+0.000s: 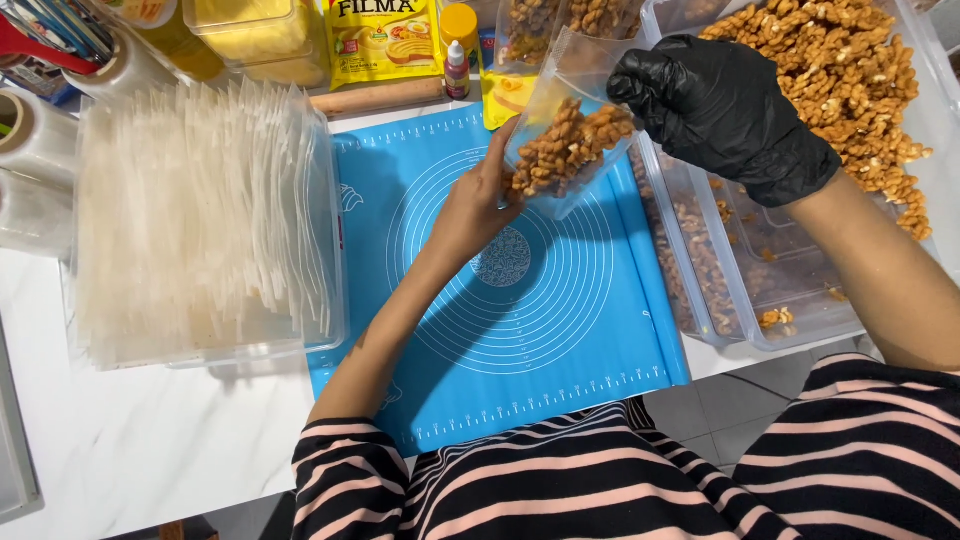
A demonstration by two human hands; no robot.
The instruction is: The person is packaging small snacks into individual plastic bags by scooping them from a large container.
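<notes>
1. Grip state: the right hand (722,112), in a black glove, pinches the upper edge of a clear plastic pouch (566,125) between thumb and fingers, holding its mouth up.
2. Bare, the left hand (482,195) cups the lower left side of the same pouch, fingers closed against the plastic from below.
3. Held tilted in the air, the pouch hangs above the far part of a blue silicone mat (520,300); it does not touch the mat.
4. Brown crunchy snack pieces (570,148) fill the lower half of the pouch; its upper half is see-through and unfilled.
5. Spread on the white table (130,440), the mat runs from the near edge toward the far side, with printed rings at its middle.
6. A clear tub of stacked empty pouches (200,220) stands just beside the mat on the left.
7. Beyond the right edge of the mat sit clear plastic bins (770,290); the near ones hold only crumbs and a few pieces.
8. Farther back at the right corner, a heap of the same brown snack (840,80) fills another bin.
9. Along the far edge stand a yellow packet (385,40), a small dropper bottle (457,68) and a wooden rolling pin (378,98).
10. Rolls of clear wrap (35,140) lie at the far left corner.
</notes>
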